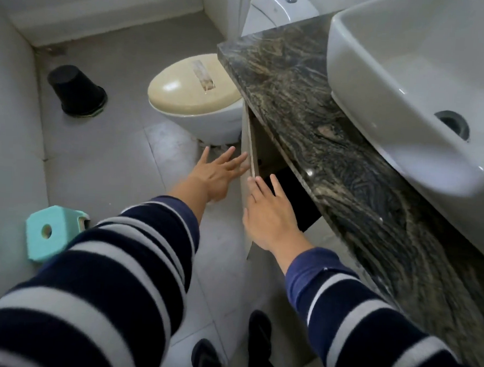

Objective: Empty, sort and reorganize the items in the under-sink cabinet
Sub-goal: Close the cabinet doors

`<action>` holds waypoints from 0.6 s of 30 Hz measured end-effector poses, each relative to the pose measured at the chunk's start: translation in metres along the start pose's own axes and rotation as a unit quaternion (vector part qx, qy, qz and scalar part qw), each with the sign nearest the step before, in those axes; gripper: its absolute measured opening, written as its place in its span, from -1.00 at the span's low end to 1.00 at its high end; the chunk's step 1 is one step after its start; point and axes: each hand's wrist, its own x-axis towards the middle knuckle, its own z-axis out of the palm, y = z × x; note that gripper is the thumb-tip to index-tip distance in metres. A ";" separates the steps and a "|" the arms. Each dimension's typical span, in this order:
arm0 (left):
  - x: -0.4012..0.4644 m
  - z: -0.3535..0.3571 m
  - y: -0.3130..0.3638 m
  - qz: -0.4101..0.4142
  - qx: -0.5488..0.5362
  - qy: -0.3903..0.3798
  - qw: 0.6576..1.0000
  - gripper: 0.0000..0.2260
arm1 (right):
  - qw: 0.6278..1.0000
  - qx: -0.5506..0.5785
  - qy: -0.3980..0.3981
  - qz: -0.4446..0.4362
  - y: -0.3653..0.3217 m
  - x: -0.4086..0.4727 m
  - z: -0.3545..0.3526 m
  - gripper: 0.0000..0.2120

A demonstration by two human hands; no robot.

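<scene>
- Opening the under-sink cabinet is the step you are on, as I judge it: the cabinet door (249,166) stands ajar below the dark stone countertop (302,107), seen nearly edge-on, and nothing has come out of the cabinet yet.
- Your left hand (215,176) is spread flat with fingers apart on the outer side of the door; whether the fingertips touch the panel I cannot tell. It grips nothing.
- Your right hand (270,213) is also spread and empty, its fingers at the door's free edge and reaching towards the dark cabinet opening (296,198) just behind the door.
- The items you are meant to sort sit somewhere inside that opening; it is black in this view and none of them can be made out.
- The white basin (411,88) rests on the countertop above the door, and the toilet (200,98) stands just beyond the door on its far side.
- Next move, in my judgement: swing the door wide, mind that it has room before the toilet bowl, then crouch so you can see into the cabinet before reaching in.
- A black upturned bin (76,91) stands well away from the door, past the toilet.
</scene>
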 end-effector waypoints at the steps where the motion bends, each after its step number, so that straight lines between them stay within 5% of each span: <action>1: 0.000 0.003 0.006 0.003 -0.002 0.008 1.000 -0.27 | 1.000 -0.007 -0.003 0.007 -0.001 -0.005 0.003 -0.49; 12: 0.042 -0.009 0.023 0.114 0.082 0.039 0.989 -0.28 | 0.983 0.013 -0.005 0.183 -0.009 -0.011 0.033 -0.35; 18: 0.065 0.000 0.008 0.220 0.027 0.050 0.974 -0.30 | 0.901 0.129 -0.008 0.415 -0.026 0.024 0.030 -0.25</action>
